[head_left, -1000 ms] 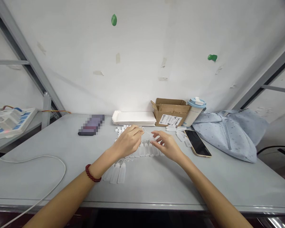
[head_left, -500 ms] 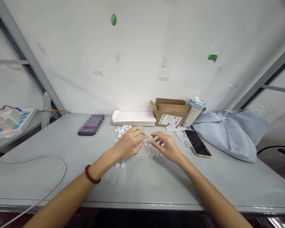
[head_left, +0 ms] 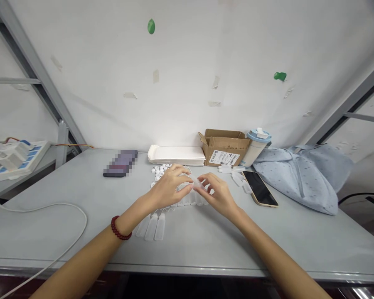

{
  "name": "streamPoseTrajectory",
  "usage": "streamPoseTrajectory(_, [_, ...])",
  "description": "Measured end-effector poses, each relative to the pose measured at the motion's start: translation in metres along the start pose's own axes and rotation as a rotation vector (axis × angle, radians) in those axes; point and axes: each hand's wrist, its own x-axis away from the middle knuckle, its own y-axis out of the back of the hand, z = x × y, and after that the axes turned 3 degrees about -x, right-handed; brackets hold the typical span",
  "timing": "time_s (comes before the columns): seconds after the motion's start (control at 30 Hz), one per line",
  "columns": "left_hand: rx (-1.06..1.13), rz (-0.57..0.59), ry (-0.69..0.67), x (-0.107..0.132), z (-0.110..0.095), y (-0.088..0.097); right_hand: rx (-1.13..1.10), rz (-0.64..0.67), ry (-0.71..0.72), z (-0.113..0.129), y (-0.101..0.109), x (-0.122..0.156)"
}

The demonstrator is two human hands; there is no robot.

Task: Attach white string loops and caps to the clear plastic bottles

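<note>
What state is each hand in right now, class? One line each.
Left hand: partly curled beside the translucent piece; whether it grips cannot be told.
Right hand: closed, holding the translucent piece.

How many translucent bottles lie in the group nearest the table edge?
3, side by side: the left bottle beside the left wrist, the middle bottle, and the right bottle. More may be hidden under that wrist.

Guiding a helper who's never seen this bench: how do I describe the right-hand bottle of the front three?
On the grey table, find the dark red bead bracelet on the left wrist. Just right of it, nearer the front edge than the longer bottle row, lie three translucent bottles. The rightmost bottle is farthest from the bracelet and slants less than its neighbours.
</note>
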Motion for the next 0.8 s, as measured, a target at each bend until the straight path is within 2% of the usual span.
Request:
streamPoseTrajectory(0.2, [0.155,-0.01,0.119,-0.001,-0.005,0.001,0.122,-0.125,0.188,0.008,-0.011,0.004])
streamPoseTrajectory(0.3, [0.208,0.005,0.161,-0.002,-0.007,0.004,0.102,-0.152,0.206,0.012,-0.014,0.005])
streamPoseTrajectory(0.57, [0.343,0.106,0.24,-0.003,-0.008,0.014,-0.145,-0.1,-0.041,0.021,-0.01,0.004])
streamPoseTrajectory(0.7, [0.391,0.124,0.259,-0.004,-0.008,0.014,-0.236,-0.037,-0.084,0.024,-0.007,0.004])
streamPoseTrajectory(0.8, [0.392,0.107,0.302,-0.005,-0.008,0.013,-0.244,-0.045,-0.105,0.024,-0.007,0.004])
